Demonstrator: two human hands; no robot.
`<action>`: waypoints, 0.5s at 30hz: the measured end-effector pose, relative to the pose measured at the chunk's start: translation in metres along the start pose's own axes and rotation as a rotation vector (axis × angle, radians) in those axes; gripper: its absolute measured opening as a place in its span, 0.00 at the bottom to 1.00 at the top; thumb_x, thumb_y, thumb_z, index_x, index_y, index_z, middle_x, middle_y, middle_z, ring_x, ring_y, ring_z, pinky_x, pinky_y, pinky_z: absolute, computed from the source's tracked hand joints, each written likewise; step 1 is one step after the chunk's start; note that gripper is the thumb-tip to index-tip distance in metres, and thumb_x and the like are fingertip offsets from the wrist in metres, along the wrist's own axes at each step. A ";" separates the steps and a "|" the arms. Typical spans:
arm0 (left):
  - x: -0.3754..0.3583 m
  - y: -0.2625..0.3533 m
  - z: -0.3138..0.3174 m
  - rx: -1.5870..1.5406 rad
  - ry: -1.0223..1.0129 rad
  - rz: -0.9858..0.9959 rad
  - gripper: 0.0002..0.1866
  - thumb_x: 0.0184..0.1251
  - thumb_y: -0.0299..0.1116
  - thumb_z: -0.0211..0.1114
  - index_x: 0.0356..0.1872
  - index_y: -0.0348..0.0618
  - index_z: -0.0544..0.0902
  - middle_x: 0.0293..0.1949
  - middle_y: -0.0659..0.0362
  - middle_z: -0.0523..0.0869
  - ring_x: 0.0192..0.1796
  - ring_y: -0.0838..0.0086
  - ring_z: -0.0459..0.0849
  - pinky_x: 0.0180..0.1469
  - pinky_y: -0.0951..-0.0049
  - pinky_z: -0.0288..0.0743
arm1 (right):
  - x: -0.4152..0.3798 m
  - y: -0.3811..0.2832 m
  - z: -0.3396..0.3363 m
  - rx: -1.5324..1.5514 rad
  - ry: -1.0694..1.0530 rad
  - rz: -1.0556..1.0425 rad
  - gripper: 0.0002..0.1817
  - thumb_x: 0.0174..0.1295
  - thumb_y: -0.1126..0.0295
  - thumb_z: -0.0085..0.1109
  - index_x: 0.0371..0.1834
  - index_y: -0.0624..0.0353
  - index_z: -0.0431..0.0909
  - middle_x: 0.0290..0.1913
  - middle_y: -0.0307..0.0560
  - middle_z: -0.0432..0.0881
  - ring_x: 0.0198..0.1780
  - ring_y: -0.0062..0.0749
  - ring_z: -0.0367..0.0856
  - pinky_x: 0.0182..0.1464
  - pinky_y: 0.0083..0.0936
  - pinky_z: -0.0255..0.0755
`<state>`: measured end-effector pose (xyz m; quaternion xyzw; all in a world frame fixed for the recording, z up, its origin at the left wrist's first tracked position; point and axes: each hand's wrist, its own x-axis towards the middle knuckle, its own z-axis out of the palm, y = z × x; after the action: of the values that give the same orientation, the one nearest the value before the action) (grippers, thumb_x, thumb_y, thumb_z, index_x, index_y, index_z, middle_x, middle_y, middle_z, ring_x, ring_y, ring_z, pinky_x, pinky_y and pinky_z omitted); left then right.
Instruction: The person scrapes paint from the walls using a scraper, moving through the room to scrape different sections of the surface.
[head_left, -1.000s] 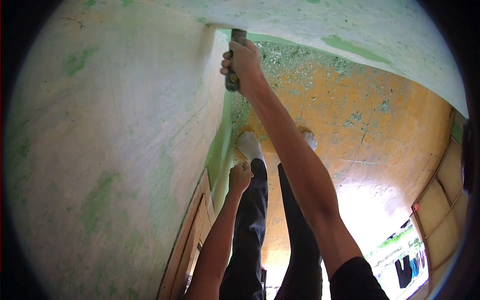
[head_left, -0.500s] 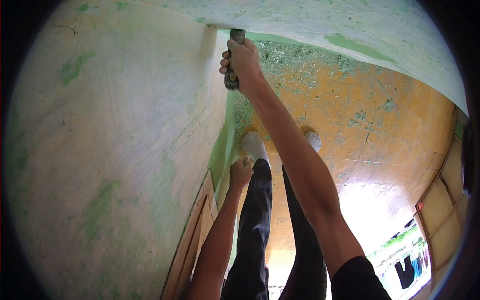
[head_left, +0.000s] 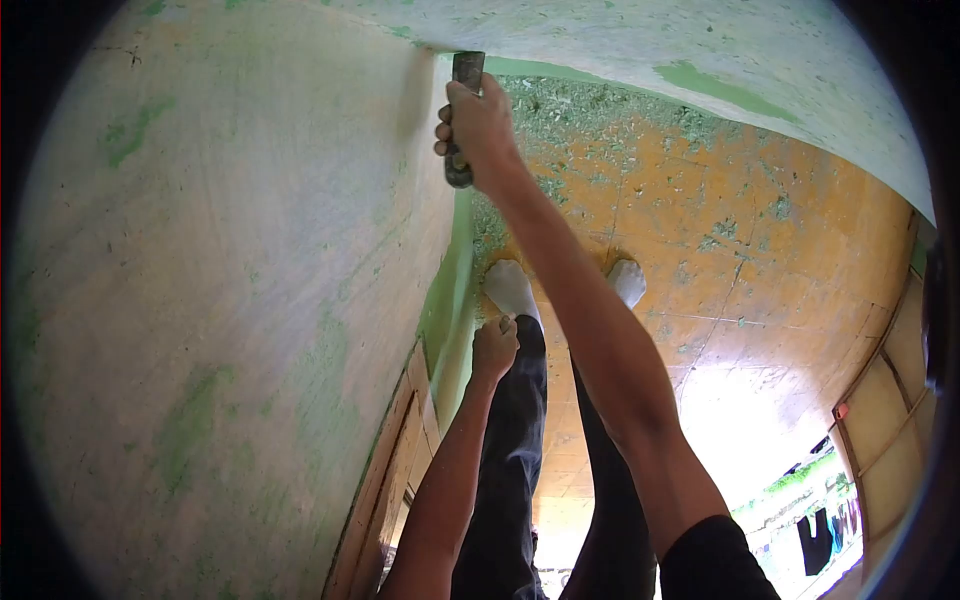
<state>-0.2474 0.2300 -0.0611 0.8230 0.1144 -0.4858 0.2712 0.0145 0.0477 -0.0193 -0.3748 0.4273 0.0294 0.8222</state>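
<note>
At upper centre, a dark tool (head_left: 467, 70) is gripped by the right hand (head_left: 482, 130) beside the wall (head_left: 250, 250); at centre, the left hand (head_left: 495, 348) is curled closed, its contents indiscernible.

Left wall (head_left: 250, 250): matt, scraped, with patchy paint residue. Facing wall (head_left: 650, 45): matt, paint likewise uneven. Floor (head_left: 790, 270): smooth, glossy under glare toward its lower right; rough, flaky debris (head_left: 570, 105) concentrated along its edge at the facing wall. Hand-held tool (head_left: 467, 70): dull, scuffed; plastic or metal not determinable. Trousers (head_left: 515, 430) and socks (head_left: 508, 283): matt cloth. Frame (head_left: 384, 470) at left wall: wood, smooth.
</note>
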 end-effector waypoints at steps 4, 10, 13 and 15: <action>0.005 0.009 -0.008 0.028 -0.011 -0.044 0.17 0.68 0.38 0.54 0.46 0.37 0.84 0.23 0.48 0.85 0.32 0.56 0.87 0.43 0.57 0.78 | -0.045 -0.038 0.012 0.092 -0.063 0.039 0.06 0.69 0.70 0.48 0.43 0.59 0.65 0.28 0.42 0.69 0.22 0.21 0.69 0.20 0.23 0.68; 0.009 0.009 -0.022 0.107 0.023 -0.016 0.18 0.67 0.39 0.54 0.46 0.37 0.84 0.24 0.48 0.86 0.33 0.56 0.87 0.42 0.56 0.77 | -0.031 -0.030 0.020 0.050 -0.024 0.021 0.07 0.69 0.70 0.48 0.45 0.61 0.64 0.30 0.44 0.70 0.24 0.24 0.71 0.21 0.25 0.70; 0.007 0.009 -0.016 0.060 -0.025 -0.065 0.18 0.67 0.39 0.54 0.46 0.37 0.84 0.24 0.49 0.85 0.33 0.55 0.87 0.43 0.56 0.77 | -0.012 -0.025 0.016 0.033 -0.006 0.054 0.08 0.69 0.70 0.48 0.45 0.61 0.64 0.30 0.44 0.70 0.24 0.24 0.70 0.21 0.25 0.70; 0.007 0.005 -0.018 0.054 -0.041 -0.052 0.18 0.67 0.39 0.54 0.46 0.38 0.84 0.28 0.47 0.86 0.37 0.53 0.87 0.44 0.55 0.76 | -0.004 -0.014 0.014 -0.011 0.011 0.078 0.08 0.69 0.69 0.48 0.46 0.61 0.65 0.30 0.44 0.70 0.23 0.23 0.70 0.21 0.25 0.70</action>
<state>-0.2280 0.2356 -0.0587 0.8167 0.1168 -0.5123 0.2386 0.0269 0.0480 -0.0026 -0.3626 0.4460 0.0615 0.8160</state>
